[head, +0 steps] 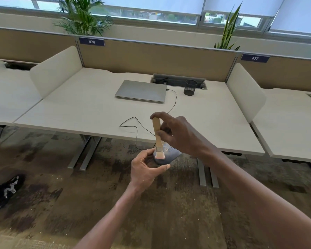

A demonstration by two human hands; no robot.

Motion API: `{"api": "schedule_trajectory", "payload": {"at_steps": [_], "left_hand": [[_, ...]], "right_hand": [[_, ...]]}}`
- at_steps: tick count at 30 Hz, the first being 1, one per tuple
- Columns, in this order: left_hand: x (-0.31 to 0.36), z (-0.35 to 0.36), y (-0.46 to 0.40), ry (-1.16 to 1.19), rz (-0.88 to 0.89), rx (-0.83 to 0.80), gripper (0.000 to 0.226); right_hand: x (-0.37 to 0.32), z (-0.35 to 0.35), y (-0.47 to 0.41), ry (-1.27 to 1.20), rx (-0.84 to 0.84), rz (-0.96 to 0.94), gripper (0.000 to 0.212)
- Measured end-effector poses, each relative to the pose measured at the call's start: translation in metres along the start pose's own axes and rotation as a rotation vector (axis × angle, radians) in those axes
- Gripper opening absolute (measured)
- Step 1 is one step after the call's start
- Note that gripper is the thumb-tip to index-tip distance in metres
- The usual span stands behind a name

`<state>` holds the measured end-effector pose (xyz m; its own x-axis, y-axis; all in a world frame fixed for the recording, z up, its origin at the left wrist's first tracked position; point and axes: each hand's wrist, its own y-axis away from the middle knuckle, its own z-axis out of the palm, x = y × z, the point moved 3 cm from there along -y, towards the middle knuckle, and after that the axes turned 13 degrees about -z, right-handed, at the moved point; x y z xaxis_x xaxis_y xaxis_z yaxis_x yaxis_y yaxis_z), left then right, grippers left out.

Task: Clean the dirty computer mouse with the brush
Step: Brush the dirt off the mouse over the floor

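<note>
The left hand (147, 169) cups the mouse (167, 155) from below and the near side, fingers and thumb curled round it, held in the air just off the near edge of the desk (79, 108) and above the carpet (61, 203). The right hand (176, 133) pinches the wooden handle of the brush (157, 137) between thumb and fingers; the brush stands nearly upright, bristles down and touching the top of the mouse. A black cable (133, 123) runs from the mouse up across the desk to a closed laptop (142, 91) beyond the hands. Right of the laptop stands a black mesh cup (190, 87); its contents cannot be made out. The left palm hides the underside of the mouse. A dark shoe (5, 189) lies at the left edge, partly cut off.
</note>
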<state>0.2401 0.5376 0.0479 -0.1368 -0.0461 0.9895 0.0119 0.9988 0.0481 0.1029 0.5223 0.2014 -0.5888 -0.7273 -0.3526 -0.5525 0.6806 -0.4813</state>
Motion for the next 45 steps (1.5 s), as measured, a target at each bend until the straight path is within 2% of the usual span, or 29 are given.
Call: {"api": "schedule_trajectory", "payload": {"at_steps": [7, 11, 16, 22, 28, 37, 43, 45], "left_hand": [[-0.004, 0.0, -0.002, 0.043, -0.014, -0.022, 0.066], [-0.005, -0.002, -0.002, 0.049, -0.016, -0.022, 0.065], [-0.008, -0.001, -0.002, 0.111, -0.045, -0.068, 0.07], [-0.013, 0.0, -0.002, 0.107, -0.058, -0.074, 0.074], [-0.009, 0.001, 0.001, 0.065, -0.025, -0.052, 0.056], [-0.013, 0.001, 0.004, 0.105, -0.039, -0.07, 0.068], [-0.01, -0.005, 0.008, 0.051, -0.025, -0.062, 0.052], [-0.008, -0.004, 0.009, 0.048, -0.025, -0.064, 0.056]], "right_hand": [[0.016, -0.011, -0.004, 0.042, 0.091, 0.054, 0.047], [0.02, -0.015, 0.0, -0.055, 0.158, 0.09, 0.046], [0.02, -0.008, 0.006, -0.065, 0.067, 0.106, 0.046], [0.022, -0.008, 0.004, -0.027, 0.126, 0.126, 0.046], [0.01, 0.006, -0.007, -0.033, 0.051, 0.072, 0.047], [0.025, 0.002, -0.015, 0.06, 0.019, 0.149, 0.046], [0.019, 0.009, -0.009, -0.067, 0.033, 0.163, 0.046], [0.018, 0.013, -0.007, -0.033, 0.019, 0.169, 0.047]]}}
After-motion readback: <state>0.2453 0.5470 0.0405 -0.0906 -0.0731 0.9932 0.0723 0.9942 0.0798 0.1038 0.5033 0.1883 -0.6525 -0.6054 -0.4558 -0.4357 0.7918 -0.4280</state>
